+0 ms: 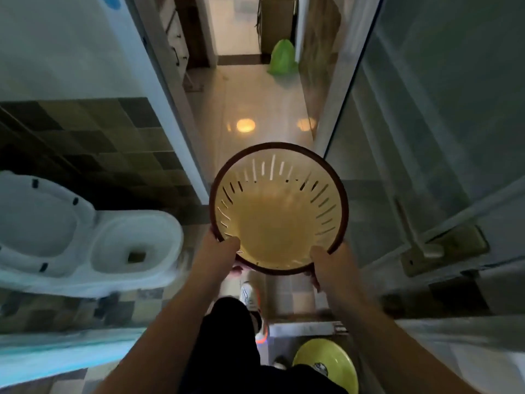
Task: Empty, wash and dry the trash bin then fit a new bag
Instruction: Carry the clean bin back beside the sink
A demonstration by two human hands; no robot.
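Although the trash bin point(279, 220) holds no bag and no refuse, whether it has been washed or dried cannot be told from this view. At 9 o'clock stands a toilet point(93, 243) with its lid raised. At centre, the left hand point(218, 251) grips the bin rim at its 7 o'clock point, thumb inside the rim; the right hand point(326, 264) grips at 5 o'clock, thumb likewise inside, fingers curled under. The bin is carried upright in a doorway, off the floor. At 12 o'clock, down the corridor, sits a filled green bag point(282, 58), likely the removed refuse. Emptying therefore appears done; fitting a new bag remains. At 5 o'clock lies a yellow basin point(326, 362).
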